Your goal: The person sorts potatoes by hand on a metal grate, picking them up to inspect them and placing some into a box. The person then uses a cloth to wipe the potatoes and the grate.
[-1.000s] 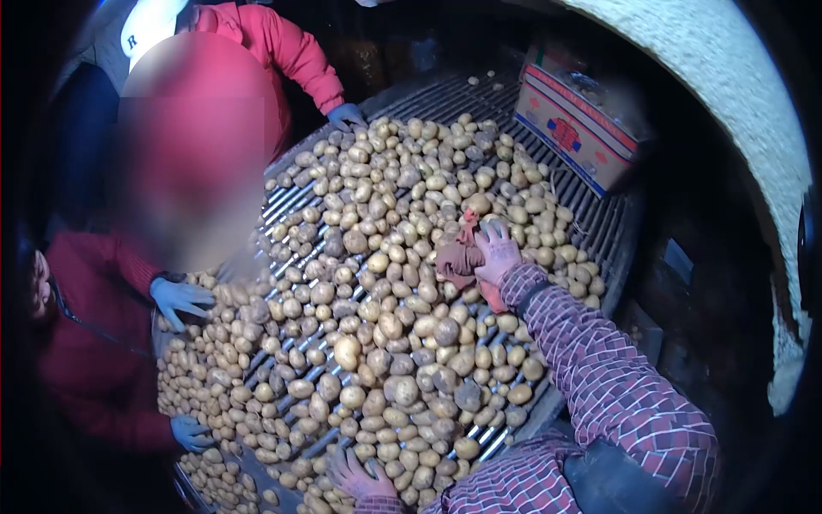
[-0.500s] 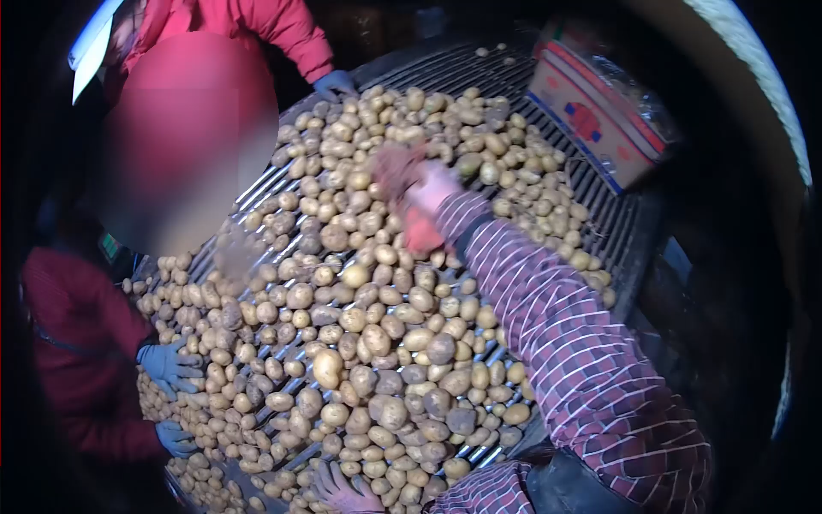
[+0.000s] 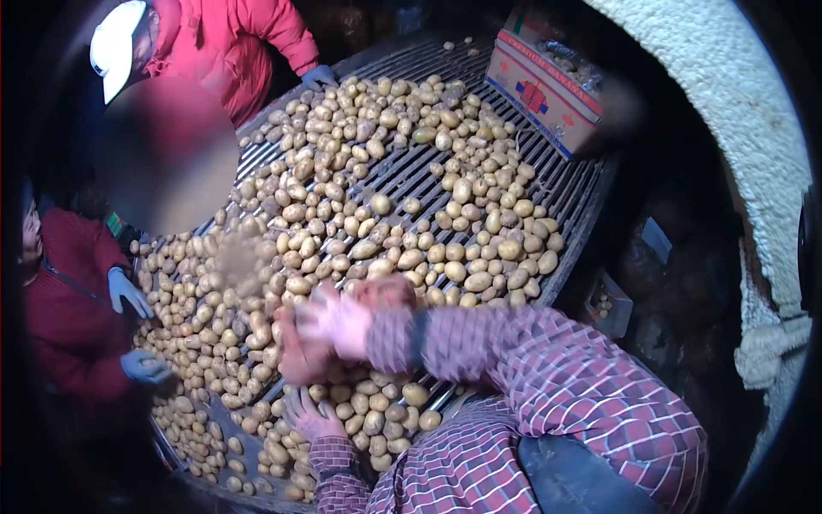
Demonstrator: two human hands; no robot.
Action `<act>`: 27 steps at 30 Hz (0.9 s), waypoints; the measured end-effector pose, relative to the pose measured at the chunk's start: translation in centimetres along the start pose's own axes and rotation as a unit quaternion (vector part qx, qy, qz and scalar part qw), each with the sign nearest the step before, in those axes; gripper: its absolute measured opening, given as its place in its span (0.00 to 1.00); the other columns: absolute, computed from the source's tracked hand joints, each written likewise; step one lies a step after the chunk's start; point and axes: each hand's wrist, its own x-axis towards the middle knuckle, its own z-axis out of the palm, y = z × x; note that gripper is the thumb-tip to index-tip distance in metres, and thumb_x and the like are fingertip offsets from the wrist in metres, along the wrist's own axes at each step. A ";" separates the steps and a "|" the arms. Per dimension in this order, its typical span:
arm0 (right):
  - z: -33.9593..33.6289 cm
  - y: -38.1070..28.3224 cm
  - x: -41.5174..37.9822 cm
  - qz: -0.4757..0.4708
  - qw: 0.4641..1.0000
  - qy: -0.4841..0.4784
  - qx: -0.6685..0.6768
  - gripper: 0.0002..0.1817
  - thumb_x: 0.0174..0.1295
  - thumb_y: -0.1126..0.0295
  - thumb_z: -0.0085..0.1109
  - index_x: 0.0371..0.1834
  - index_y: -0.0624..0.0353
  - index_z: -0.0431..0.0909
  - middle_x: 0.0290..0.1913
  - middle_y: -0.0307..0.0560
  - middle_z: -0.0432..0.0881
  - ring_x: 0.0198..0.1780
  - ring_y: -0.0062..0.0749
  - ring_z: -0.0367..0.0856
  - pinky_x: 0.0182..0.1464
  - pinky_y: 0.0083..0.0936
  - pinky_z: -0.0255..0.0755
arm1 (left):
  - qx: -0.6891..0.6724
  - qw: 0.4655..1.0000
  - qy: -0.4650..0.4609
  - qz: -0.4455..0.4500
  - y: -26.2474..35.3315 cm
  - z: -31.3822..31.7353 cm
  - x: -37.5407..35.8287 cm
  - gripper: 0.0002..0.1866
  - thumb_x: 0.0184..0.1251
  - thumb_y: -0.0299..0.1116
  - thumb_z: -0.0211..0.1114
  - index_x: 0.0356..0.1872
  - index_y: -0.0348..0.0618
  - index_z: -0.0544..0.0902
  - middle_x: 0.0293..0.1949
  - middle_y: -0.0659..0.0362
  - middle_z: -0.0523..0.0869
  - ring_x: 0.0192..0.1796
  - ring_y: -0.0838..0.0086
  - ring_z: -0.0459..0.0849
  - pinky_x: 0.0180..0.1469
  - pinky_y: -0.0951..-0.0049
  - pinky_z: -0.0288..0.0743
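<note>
Many potatoes (image 3: pixel 368 248) lie spread over a slatted metal grate (image 3: pixel 411 176). My right hand (image 3: pixel 338 325), smeared by motion, is over the near middle of the potatoes. With it goes a reddish, cloth-like thing (image 3: pixel 304 349), showing on both sides of the hand; its exact kind is too blurred to tell. My left hand (image 3: pixel 312 417) rests on potatoes at the near edge, just below the right one, fingers spread and holding nothing.
A banana carton (image 3: pixel 544 90) stands at the grate's far right. A person in a red jacket (image 3: pixel 274 38) has a gloved hand (image 3: pixel 319 77) at the far edge. Another person's blue-gloved hands (image 3: pixel 145 367) are at the left. A pale, rough-surfaced curved thing (image 3: pixel 728 94) arches on the right.
My right hand and the reddish thing have swept from the far side towards me and left. Bare slats now show where they were. The left worker's hands have lifted somewhat, and my view has shifted.
</note>
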 end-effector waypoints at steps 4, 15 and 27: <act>-1.0 -7.3 -8.8 -0.042 0.998 -0.012 0.049 0.24 0.49 0.63 0.61 0.53 0.39 0.75 0.59 0.45 0.71 0.66 0.49 0.68 0.61 0.61 0.69 | 0.053 0.992 0.052 0.099 -0.8 0.5 -0.8 0.35 0.58 0.51 0.65 0.65 0.44 0.72 0.67 0.49 0.72 0.73 0.48 0.64 0.75 0.42 0.50; -9.2 15.7 -0.8 0.408 0.881 -0.199 -0.136 0.27 0.49 0.58 0.65 0.56 0.48 0.79 0.59 0.45 0.76 0.64 0.46 0.71 0.63 0.49 0.68 | 0.030 0.999 0.032 0.021 -1.1 0.9 -1.0 0.26 0.65 0.37 0.59 0.63 0.39 0.74 0.71 0.48 0.68 0.74 0.50 0.62 0.76 0.43 0.47; -6.1 36.5 -16.9 0.564 0.823 0.066 -0.011 0.29 0.59 0.51 0.56 0.60 0.55 0.78 0.59 0.64 0.79 0.61 0.56 0.78 0.63 0.42 0.71 | 0.050 0.999 -0.011 -0.001 0.1 0.1 -0.2 0.27 0.64 0.36 0.59 0.65 0.41 0.72 0.73 0.50 0.66 0.75 0.46 0.58 0.76 0.42 0.47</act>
